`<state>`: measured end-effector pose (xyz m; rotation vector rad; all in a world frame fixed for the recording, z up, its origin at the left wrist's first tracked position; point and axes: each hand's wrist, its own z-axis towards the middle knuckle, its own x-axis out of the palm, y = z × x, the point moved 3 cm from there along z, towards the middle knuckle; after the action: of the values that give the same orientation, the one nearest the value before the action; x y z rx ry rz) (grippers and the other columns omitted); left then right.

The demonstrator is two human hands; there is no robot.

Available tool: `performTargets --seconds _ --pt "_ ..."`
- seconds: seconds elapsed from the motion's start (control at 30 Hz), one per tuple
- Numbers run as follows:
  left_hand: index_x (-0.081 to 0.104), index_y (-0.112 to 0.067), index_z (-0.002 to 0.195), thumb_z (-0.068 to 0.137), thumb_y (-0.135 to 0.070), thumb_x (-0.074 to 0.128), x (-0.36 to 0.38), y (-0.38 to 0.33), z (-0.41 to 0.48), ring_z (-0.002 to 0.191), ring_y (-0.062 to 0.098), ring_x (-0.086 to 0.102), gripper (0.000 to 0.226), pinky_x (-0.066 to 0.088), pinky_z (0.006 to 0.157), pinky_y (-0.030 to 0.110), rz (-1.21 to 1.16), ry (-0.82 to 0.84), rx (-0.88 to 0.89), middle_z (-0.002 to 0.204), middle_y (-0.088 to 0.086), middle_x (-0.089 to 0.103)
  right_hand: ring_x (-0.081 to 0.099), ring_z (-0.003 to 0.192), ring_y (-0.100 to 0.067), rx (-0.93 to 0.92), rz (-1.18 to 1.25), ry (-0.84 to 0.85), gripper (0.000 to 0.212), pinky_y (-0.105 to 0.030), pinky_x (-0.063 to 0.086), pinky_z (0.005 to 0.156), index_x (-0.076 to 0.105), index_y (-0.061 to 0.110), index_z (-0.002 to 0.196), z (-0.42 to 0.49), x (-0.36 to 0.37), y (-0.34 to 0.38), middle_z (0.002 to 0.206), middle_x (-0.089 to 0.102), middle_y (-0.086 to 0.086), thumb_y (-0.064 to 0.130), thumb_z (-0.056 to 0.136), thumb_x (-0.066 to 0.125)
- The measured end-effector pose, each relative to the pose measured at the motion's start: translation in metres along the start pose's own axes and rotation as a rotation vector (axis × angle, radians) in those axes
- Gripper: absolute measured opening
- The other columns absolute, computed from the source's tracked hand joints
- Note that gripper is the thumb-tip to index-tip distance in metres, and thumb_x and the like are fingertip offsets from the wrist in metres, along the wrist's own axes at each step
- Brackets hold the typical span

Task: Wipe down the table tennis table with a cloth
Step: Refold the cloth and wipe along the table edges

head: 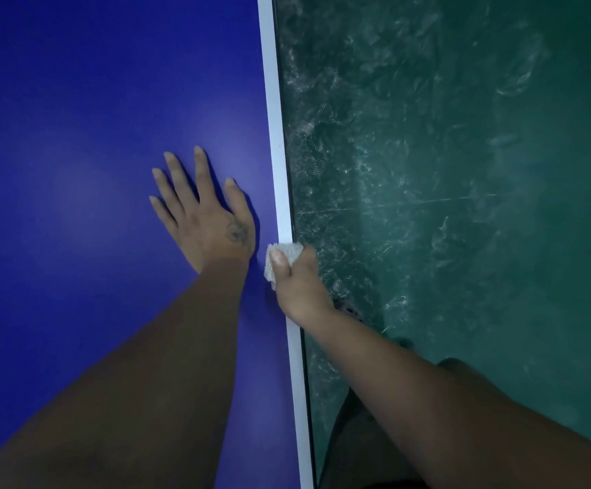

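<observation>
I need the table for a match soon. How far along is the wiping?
Done: hard to say; the blue top shows no dirt or wet streaks here. In hand: the right hand grips a bunched cloth against the white edge line, while the left hand rests flat on the top. Left: unknown, since only this side strip is in view.

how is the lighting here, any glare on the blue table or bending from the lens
Head view: dim overall, with soft pale glare patches on the matte blue tabletop; the white edge stripe bows slightly, a wide-angle effect; the pale fluffy cloth and the right hand gripping it are lit brightest; the bottom of the frame falls darker.
</observation>
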<state>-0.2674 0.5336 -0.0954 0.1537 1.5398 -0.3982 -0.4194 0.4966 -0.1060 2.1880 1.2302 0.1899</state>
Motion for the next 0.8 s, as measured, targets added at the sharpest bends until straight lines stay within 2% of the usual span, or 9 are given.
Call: performTargets --seconds 0.2,0.33,0.43,0.5,0.63,0.73,0.8 --pt "0.027 -0.031 0.172 0.113 -0.053 0.030 0.000 -0.001 0.001 0.169 0.030 0.009 0.063 0.009 0.135 0.056 0.001 0.005 0.003 0.182 0.006 0.016 0.055 0.126 -0.028 -0.020 0.020 -0.010 0.057 -0.037 0.043 0.096 0.036 0.012 0.149 0.030 -0.008 0.037 0.149 0.047 -0.010 0.054 0.111 0.042" --pt "0.026 -0.031 0.173 0.113 -0.051 0.032 -0.001 -0.002 0.002 0.169 0.028 0.007 0.063 0.009 0.135 0.056 -0.010 0.027 -0.010 0.182 0.004 0.013 0.053 0.137 -0.033 0.004 0.015 0.016 0.068 -0.046 0.046 0.111 0.027 0.009 0.158 0.056 -0.016 0.069 0.159 0.042 -0.012 0.055 0.111 0.043" --pt "0.030 -0.030 0.172 0.113 -0.049 0.036 -0.001 -0.002 0.002 0.169 0.028 0.010 0.062 0.010 0.135 0.056 -0.021 0.015 -0.007 0.182 0.005 0.016 0.055 0.130 -0.032 0.018 0.041 0.013 0.065 -0.039 0.042 0.096 0.028 0.009 0.154 0.080 -0.022 0.098 0.159 0.041 -0.012 0.054 0.111 0.043" --pt "0.031 -0.030 0.171 0.112 -0.048 0.038 0.001 -0.001 0.003 0.169 0.028 0.010 0.062 0.010 0.135 0.057 -0.019 0.009 -0.005 0.182 0.005 0.017 0.055 0.128 -0.032 0.013 0.044 0.010 0.063 -0.037 0.039 0.092 0.029 0.008 0.151 0.095 -0.026 0.115 0.158 0.040 -0.012 0.054 0.111 0.043" --pt "0.033 -0.029 0.171 0.112 -0.045 0.041 0.004 0.001 0.003 0.169 0.028 0.011 0.062 0.011 0.135 0.058 -0.017 -0.014 0.008 0.182 0.004 0.018 0.053 0.133 -0.034 -0.004 0.013 0.051 0.064 -0.040 0.042 0.096 0.028 0.007 0.152 0.120 -0.036 0.150 0.158 0.038 -0.013 0.055 0.111 0.042" --pt "0.032 -0.028 0.171 0.112 -0.043 0.041 0.005 0.002 0.005 0.169 0.028 0.012 0.062 0.012 0.135 0.058 -0.008 -0.004 0.013 0.182 0.004 0.018 0.052 0.136 -0.034 -0.018 0.029 0.071 0.066 -0.046 0.047 0.108 0.026 0.005 0.154 0.140 -0.046 0.181 0.159 0.039 -0.015 0.052 0.112 0.044" --pt "0.032 -0.026 0.171 0.112 -0.042 0.041 0.004 0.000 0.003 0.169 0.029 0.012 0.062 0.011 0.135 0.058 -0.005 0.014 0.012 0.181 0.005 0.018 0.051 0.138 -0.033 -0.010 0.028 0.082 0.068 -0.044 0.045 0.108 0.025 0.005 0.156 0.148 -0.050 0.192 0.161 0.038 -0.014 0.052 0.112 0.044"
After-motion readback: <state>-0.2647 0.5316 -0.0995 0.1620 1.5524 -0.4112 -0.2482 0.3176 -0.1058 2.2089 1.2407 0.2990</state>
